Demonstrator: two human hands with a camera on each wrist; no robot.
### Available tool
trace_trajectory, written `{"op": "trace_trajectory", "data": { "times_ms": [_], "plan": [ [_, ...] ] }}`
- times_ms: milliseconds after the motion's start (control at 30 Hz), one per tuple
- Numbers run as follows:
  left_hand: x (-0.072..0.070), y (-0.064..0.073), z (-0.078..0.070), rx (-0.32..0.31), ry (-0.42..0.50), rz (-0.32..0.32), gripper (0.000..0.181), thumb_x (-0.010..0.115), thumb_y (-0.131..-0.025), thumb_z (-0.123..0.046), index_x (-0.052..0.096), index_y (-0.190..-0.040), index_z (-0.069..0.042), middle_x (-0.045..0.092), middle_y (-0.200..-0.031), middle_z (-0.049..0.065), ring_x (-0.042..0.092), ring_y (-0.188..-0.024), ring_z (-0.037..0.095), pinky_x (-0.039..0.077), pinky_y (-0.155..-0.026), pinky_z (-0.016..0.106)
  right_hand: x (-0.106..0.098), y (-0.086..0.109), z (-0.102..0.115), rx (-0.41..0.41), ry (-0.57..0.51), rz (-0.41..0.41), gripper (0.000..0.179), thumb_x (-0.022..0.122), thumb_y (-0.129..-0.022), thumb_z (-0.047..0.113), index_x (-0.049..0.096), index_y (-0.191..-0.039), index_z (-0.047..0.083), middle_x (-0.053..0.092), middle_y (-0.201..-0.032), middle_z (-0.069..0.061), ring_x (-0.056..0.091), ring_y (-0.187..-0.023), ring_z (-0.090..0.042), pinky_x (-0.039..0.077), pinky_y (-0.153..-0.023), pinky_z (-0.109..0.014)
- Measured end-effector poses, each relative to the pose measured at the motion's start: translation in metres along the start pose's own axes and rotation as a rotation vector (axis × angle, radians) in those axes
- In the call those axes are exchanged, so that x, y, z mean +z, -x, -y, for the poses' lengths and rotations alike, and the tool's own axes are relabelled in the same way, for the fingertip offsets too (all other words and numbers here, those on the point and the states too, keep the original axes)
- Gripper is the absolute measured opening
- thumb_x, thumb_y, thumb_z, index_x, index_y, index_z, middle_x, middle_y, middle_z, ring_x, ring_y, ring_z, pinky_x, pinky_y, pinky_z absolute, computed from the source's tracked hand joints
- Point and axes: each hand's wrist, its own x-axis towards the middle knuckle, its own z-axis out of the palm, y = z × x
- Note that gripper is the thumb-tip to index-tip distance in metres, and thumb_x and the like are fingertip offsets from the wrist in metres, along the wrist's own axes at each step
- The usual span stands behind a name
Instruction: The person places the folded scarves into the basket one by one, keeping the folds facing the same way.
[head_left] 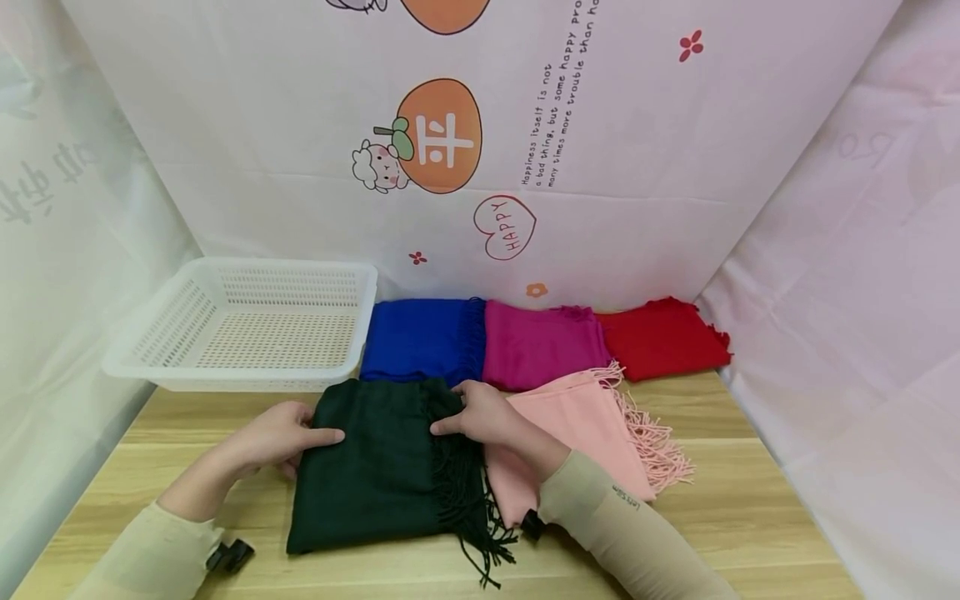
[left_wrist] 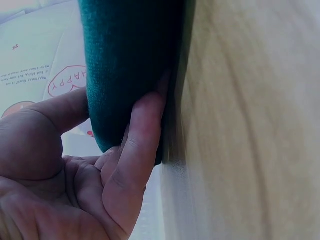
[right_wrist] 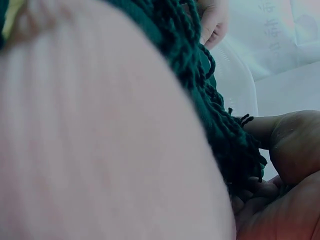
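Note:
A folded dark green scarf with a fringe along its right side lies at the front of the table. My left hand grips its left edge, thumb on top; the left wrist view has the fingers tucked under the cloth. At the far right corner, my right hand pinches the fringed edge, thumb over it. In the right wrist view, the fringe runs to the right hand, whose fingertips are partly hidden. A folded pink scarf lies under my right forearm.
A white perforated basket stands at the back left. Along the back wall lie folded blue, magenta and red scarves. White printed cloth walls surround the wooden table.

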Motion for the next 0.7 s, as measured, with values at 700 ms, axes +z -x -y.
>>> {"op": "trace_trajectory", "data": {
  "times_ms": [700],
  "plan": [
    [-0.0017,0.0028,0.0003,-0.019,0.027,0.095,0.039,0.078,-0.105,-0.039,0.076,-0.118,-0.002,0.078,-0.078,0.010,0.075,-0.063,0.024,0.066,-0.058,0.040,-0.0032,0.0059,0.0006,-0.018,0.026,0.093,0.096,0.090,-0.093,0.050,0.051,-0.162,-0.005,0.053,-0.165,-0.023,0.049,-0.155,-0.041,0.046,-0.122,-0.057]
  ]
}}
